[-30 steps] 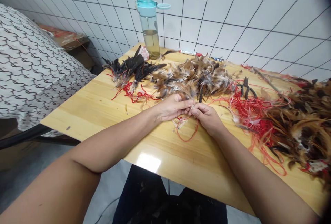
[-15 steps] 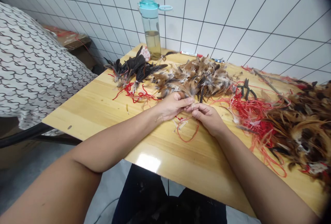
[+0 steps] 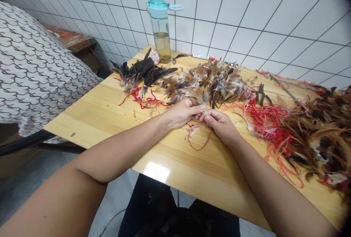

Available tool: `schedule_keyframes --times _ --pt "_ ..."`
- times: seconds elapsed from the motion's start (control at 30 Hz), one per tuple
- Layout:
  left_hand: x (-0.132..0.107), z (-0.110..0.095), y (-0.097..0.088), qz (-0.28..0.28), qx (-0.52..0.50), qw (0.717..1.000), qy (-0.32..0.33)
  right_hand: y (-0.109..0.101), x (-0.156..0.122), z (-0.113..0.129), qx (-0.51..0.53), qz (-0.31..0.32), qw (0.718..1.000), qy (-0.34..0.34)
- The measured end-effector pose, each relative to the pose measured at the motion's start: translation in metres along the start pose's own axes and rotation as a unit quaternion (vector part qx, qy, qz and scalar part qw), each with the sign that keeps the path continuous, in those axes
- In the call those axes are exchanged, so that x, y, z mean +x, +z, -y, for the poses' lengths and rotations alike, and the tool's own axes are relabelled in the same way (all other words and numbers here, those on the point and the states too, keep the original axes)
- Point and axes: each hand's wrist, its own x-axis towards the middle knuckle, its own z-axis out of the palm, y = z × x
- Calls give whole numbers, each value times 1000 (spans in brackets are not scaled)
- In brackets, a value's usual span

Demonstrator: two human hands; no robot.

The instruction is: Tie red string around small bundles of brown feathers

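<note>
My left hand [image 3: 183, 113] and my right hand [image 3: 221, 125] meet at the middle of a wooden table [image 3: 109, 116]. Both are closed in a pinch on the quill end of a small bunch of brown feathers [image 3: 200, 96]. Red thread [image 3: 197, 139] hangs from the bunch and loops on the table just below my fingers. Behind the hands lies a pile of brown feathers [image 3: 214, 80].
Black feathers [image 3: 139, 71] lie at the back left, with red thread [image 3: 141, 100] beside them. A teal-capped water bottle [image 3: 161, 29] stands by the tiled wall. Dark pliers [image 3: 261, 94], a tangle of red thread [image 3: 263, 120] and a large feather heap [image 3: 320, 134] fill the right side. A patterned cloth [image 3: 33, 69] is at left.
Almost nothing differs. My hands stay pinched together on the feather bunch, with only slight finger shifts.
</note>
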Motion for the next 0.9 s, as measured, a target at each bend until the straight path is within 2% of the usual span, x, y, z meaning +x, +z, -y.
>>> schedule_keyframes --times 0.2,0.37,0.47,0.7,0.9 --pt "1 -2 -6 -20 67 997 10 -4 -1 0 23 -39 998 45" --pt "0 -8 -2 27 143 989 15 -5 -1 -3 -16 -15 998 55" --pt "-1 -7 0 29 146 989 16 -7 -1 -5 -48 -3 997 56" --pt "-2 -4 0 56 131 990 -8 -9 1 -15 -124 7 992 10" --pt "-1 -3 0 51 133 990 15 -6 -1 -8 -79 10 997 10"
